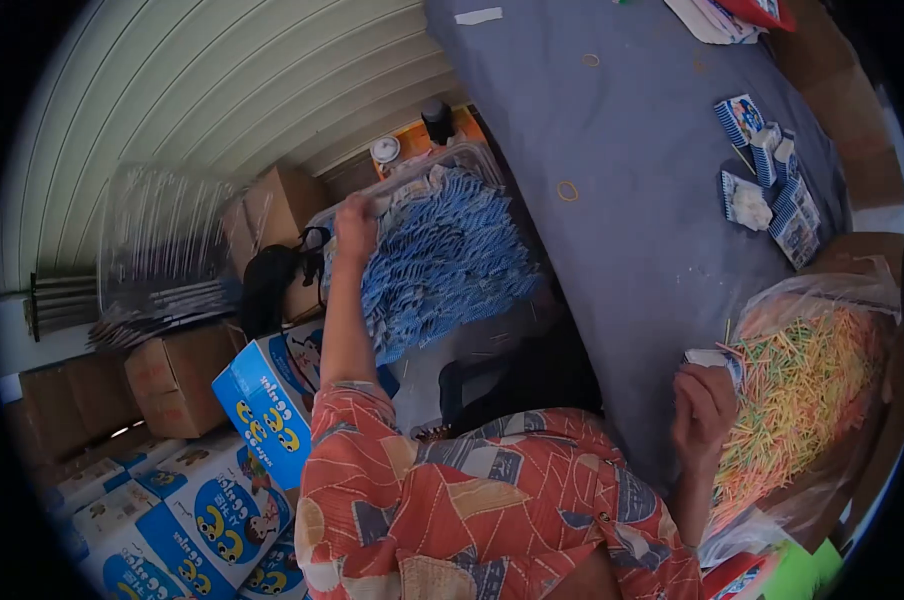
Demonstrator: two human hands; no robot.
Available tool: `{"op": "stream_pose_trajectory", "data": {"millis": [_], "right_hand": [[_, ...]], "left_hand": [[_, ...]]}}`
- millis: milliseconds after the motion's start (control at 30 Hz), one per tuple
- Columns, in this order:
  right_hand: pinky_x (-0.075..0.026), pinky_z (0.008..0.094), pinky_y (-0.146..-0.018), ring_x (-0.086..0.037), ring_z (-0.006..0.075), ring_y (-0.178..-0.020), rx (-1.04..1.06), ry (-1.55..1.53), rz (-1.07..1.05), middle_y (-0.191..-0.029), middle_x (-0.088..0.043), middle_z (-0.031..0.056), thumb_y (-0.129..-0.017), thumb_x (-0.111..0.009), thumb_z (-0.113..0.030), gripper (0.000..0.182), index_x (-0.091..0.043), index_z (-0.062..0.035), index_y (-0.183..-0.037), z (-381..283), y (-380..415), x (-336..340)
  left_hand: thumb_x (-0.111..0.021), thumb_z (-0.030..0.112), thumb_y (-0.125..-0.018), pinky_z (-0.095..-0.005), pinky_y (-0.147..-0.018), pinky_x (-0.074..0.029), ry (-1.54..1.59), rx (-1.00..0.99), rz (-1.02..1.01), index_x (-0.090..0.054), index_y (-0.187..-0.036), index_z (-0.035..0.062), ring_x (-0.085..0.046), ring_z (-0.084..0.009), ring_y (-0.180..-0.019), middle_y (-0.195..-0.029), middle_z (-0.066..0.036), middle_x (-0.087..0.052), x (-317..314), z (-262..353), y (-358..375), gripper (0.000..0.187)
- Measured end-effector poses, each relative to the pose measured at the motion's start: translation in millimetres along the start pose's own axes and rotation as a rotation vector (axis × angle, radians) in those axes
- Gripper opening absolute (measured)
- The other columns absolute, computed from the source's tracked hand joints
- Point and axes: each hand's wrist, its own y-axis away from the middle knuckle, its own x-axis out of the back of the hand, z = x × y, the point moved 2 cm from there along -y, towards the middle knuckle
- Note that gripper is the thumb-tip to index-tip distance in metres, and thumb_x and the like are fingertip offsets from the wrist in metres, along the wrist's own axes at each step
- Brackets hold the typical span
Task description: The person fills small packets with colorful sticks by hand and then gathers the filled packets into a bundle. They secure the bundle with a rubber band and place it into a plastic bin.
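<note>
My left hand (pixel 355 228) is at the near-left rim of a clear plastic tub (pixel 484 160), its fingers curled. Whatever they hold, if anything, is hidden. Heaped in the tub are many small blue-and-white striped packets (pixel 447 255). On the other side, my right hand (pixel 704 412) is closed around a small white-and-blue packet (pixel 714 360), mostly covered by the fingers. It is right beside a plastic-lined box full of thin pastel sticks (pixel 802 390) in yellow, green, orange and pink.
A grey cloth-covered table (pixel 632 200) bears several striped packets (pixel 772 165) and rubber bands (pixel 568 191). Blue-and-white printed cartons (pixel 217 515) and brown boxes (pixel 177 385) are stacked at left. A dark bag (pixel 270 285) sits beside the tub.
</note>
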Motion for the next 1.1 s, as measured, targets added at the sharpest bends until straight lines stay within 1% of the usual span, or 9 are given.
{"op": "stream_pose_trajectory", "data": {"millis": [67,267,600,667,700,800,867,933,1100], "right_hand": [[-0.05,0.0394,-0.07,-0.063,0.0293,-0.078,0.018,0.026,-0.014,-0.094,-0.067,0.0131,-0.072,-0.068,0.01,0.024,-0.067,-0.0007,-0.094,4,2,-3],[-0.047,0.0421,-0.084,-0.064,0.0244,-0.086,-0.029,0.181,0.03,-0.096,-0.067,0.009,-0.066,-0.069,-0.002,0.028,-0.068,-0.0047,-0.094,2,26,9],[-0.048,0.0422,-0.08,-0.064,0.0242,-0.085,-0.218,0.406,0.261,-0.097,-0.068,0.0065,-0.067,-0.074,-0.002,0.026,-0.069,-0.0067,-0.093,-6,97,49],[-0.048,0.0419,-0.081,-0.063,0.0242,-0.086,-0.247,0.448,0.279,-0.096,-0.067,0.0062,-0.067,-0.073,-0.002,0.027,-0.069,-0.0067,-0.093,-5,116,62],[-0.047,0.0417,-0.081,-0.063,0.0242,-0.087,-0.285,0.498,0.286,-0.095,-0.067,0.0058,-0.066,-0.073,-0.002,0.028,-0.069,-0.0067,-0.093,-4,126,73],[-0.044,0.0402,-0.081,-0.062,0.0238,-0.09,-0.426,0.675,0.286,-0.093,-0.064,0.0052,-0.068,-0.071,-0.005,0.023,-0.067,-0.0081,-0.091,13,151,111],[-0.042,0.0409,-0.083,-0.06,0.0254,-0.092,-0.453,0.729,0.353,-0.095,-0.063,0.006,-0.07,-0.071,-0.007,0.022,-0.068,-0.0089,-0.092,36,170,134],[-0.042,0.0424,-0.085,-0.058,0.0271,-0.099,-0.586,0.814,0.361,-0.105,-0.063,0.008,-0.072,-0.071,-0.008,0.025,-0.069,-0.0101,-0.097,60,189,153],[-0.042,0.0451,-0.09,-0.054,0.0298,-0.109,-0.607,0.85,0.271,-0.117,-0.06,0.0106,-0.074,-0.071,-0.009,0.028,-0.069,-0.0105,-0.102,91,192,181]], "left_hand": [[-0.06,0.007,-0.082,-0.0525,-0.074,-0.05,-0.318,0.063,-0.343,-0.064,-0.087,0.0061,-0.062,-0.0427,-0.087,-0.088,-0.021,-0.065,-19,-36,38,0.006],[-0.066,0.023,-0.079,-0.0568,-0.078,-0.049,-0.722,-0.05,-0.602,-0.066,-0.109,0.0101,-0.065,-0.0416,-0.098,-0.098,-0.019,-0.07,-36,-43,52,0.033],[-0.066,0.026,-0.078,-0.0593,-0.093,-0.048,-0.804,0.119,-1.178,-0.064,-0.12,0.0007,-0.062,-0.0461,-0.108,-0.119,-0.028,-0.064,-23,-21,-4,0.049],[-0.072,0.031,-0.077,-0.0533,-0.083,-0.053,-1.001,-0.042,-0.653,-0.071,-0.106,-0.0001,-0.066,-0.0413,-0.101,-0.106,-0.023,-0.07,-6,22,-2,0.043],[-0.072,0.031,-0.077,-0.0533,-0.083,-0.053,-0.984,-0.069,-0.647,-0.071,-0.106,-0.0001,-0.066,-0.0413,-0.101,-0.106,-0.023,-0.07,-2,53,-4,0.043],[-0.071,0.032,-0.084,-0.0462,-0.076,-0.054,-0.593,0.026,-0.501,-0.071,-0.097,-0.0024,-0.069,-0.0333,-0.084,-0.093,-0.018,-0.071,32,151,-13,0.036],[-0.068,0.022,-0.091,-0.0392,-0.063,-0.05,-0.048,-0.218,-0.292,-0.068,-0.086,-0.0029,-0.06,-0.0227,-0.068,-0.078,-0.011,-0.065,55,220,-14,0.025],[-0.069,0.005,-0.087,-0.038,-0.058,-0.043,0.479,-0.4,-0.165,-0.066,-0.082,-0.0033,-0.056,-0.0277,-0.065,-0.077,-0.014,-0.063,79,327,19,0.011],[-0.085,0.021,-0.074,-0.0417,-0.063,-0.041,0.474,-1.04,-0.439,-0.057,-0.067,0.0049,-0.055,-0.0297,-0.069,-0.07,-0.008,-0.053,75,524,119,0.033]]}}
